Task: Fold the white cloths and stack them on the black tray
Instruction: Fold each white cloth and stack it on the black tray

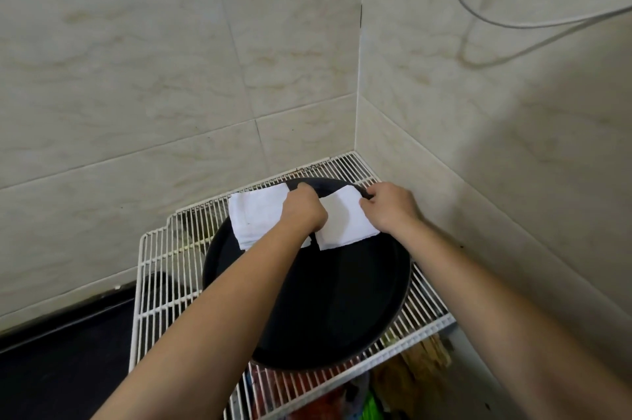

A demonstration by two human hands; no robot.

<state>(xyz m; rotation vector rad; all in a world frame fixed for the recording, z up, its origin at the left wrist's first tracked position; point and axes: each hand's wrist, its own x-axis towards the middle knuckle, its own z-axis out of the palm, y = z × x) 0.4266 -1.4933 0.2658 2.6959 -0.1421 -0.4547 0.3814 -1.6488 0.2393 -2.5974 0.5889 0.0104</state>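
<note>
A round black tray (318,303) lies on a white wire rack. Two white cloths sit at its far side. The left cloth (254,214) is a folded pile that overhangs the tray's far left rim. The right cloth (343,224) is a smaller folded piece lying on the tray. My left hand (302,209) is between the two cloths, fingers curled down onto the right cloth's left edge. My right hand (390,207) pinches the right cloth's far right corner at the tray's rim.
The wire rack (160,269) stands in a corner of tiled walls, close behind and to the right. A grey cable (485,14) hangs across the right wall. Coloured bags (345,395) lie under the rack. A dark counter (61,365) lies at the lower left.
</note>
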